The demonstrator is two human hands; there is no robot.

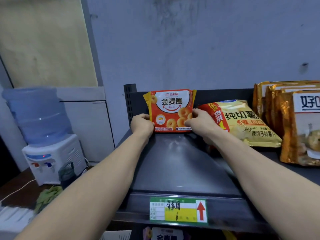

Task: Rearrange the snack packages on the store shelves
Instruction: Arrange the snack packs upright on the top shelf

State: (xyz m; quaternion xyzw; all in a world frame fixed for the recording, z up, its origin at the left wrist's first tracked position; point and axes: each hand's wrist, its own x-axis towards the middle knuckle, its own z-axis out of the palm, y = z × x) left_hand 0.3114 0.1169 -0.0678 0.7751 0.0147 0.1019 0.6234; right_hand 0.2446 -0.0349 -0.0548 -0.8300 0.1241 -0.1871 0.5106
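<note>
Left hand (pixel 142 123) and right hand (pixel 199 120), fingers curled gripping upright orange snack package (pixel 170 110) on shelf (pixel 181 170)

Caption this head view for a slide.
Left hand and right hand hold a red snack package upright on the shelf.

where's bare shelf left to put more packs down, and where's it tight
The widest bare patch is the dark shelf in front of the red ring-snack pack, running down to the price label. The right side is crowded: the yellow chip bag lies beside the right hand, with gold packs standing past it.
</note>
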